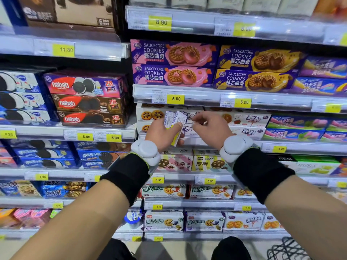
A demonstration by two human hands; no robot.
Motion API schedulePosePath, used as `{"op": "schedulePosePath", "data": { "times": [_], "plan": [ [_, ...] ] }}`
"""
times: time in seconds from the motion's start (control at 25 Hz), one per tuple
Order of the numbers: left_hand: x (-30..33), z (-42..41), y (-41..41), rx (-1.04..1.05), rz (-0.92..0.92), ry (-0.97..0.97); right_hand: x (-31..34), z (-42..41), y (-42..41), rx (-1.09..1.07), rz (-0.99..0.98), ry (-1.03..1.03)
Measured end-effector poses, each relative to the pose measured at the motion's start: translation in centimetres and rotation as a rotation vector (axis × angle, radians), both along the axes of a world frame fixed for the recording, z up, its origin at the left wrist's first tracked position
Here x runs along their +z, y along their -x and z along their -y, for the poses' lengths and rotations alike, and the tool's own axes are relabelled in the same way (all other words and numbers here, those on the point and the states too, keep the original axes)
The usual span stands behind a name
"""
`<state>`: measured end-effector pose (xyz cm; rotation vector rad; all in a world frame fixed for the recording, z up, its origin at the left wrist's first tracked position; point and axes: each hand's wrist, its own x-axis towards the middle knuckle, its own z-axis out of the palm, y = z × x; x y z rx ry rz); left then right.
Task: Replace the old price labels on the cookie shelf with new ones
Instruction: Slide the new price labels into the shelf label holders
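Price labels (175, 120) fanned in left hand (161, 133) (thumb-pinched), right hand (210, 128) half-curled beside them

Stocked shop shelving (216, 94), glossy rails, wire basket (289, 250) on floor

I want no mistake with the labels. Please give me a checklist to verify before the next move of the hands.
1. Left hand holds the paper labels firmly: ok, thumb pressed on them.
2. Right hand fingers on the top label: ok, they reach its edge.
3. Only one label separated: cannot tell, the papers overlap.
4. Print on the held labels readable: not ok, blurred.
5. Target rail chosen: cannot tell; the rail above already shows 5.00 tags.
6. Rail directly behind the hands free: cannot tell, hidden.
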<state>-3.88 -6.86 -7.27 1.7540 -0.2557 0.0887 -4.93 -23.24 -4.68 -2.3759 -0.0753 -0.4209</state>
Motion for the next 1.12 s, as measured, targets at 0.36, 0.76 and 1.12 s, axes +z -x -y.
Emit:
{"op": "schedulePosePath", "data": {
  "times": [0.36,0.76,1.12],
  "plan": [
    [-2.4,-3.3,-0.4,0.074,0.051,-0.051,-1.2,-4.1,-1.2,-0.003,-0.132,-0.328],
    [-4.9,-5.3,-0.6,0.024,-0.062,0.006,-2.8,-6.4,-1.8,0.000,-0.029,-0.257],
    [-6.5,-5.1,-1.3,0.080,-0.067,0.207,-5.2,-7.3,-2.6,0.057,-0.155,-0.333]
  ]
}}
